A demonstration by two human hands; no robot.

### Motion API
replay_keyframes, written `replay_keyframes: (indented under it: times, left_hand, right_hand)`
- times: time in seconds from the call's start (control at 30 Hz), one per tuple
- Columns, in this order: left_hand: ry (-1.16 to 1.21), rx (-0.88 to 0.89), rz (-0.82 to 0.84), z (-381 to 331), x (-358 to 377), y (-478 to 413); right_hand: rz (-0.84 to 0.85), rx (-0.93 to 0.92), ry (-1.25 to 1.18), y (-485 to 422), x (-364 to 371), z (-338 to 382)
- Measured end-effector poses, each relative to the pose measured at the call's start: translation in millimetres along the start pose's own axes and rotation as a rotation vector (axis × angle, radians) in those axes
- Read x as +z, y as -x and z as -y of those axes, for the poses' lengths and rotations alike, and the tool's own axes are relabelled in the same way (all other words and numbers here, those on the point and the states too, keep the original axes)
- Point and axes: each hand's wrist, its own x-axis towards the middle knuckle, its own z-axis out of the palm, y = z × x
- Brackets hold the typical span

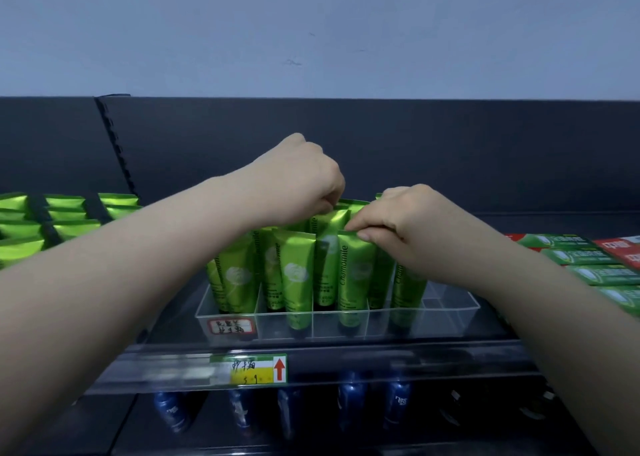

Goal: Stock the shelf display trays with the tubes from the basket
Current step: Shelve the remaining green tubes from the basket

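Dark shelf's [485, 329] clear tray [450, 307] is pretty crowded, so with the right hand [398, 229] pinching the front green tube [355, 272] just below it by the crimp and the left hand [298, 185] curled on the back tubes [327, 244], one shove could probably domino the row.

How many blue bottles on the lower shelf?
5 bottles, in a row below the price tag: far left, next, middle, then, rightmost. Dark shapes further right may be more; too dim to tell.
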Motion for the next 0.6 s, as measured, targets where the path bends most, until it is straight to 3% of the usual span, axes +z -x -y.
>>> replay_keyframes:
  times: [0.17,0.6]
  left_hand:
    - [-0.007,0.042,-0.042,-1.4,-0.3,5.4]
    - [0.121,0.056,0.074,3.7,2.3,9.8]
  right_hand:
    - [0.024,0.052,-0.029,0.9,-1.5,3.4]
    - [-0.018,0.055,-0.065,5.3,-0.8,5.8]
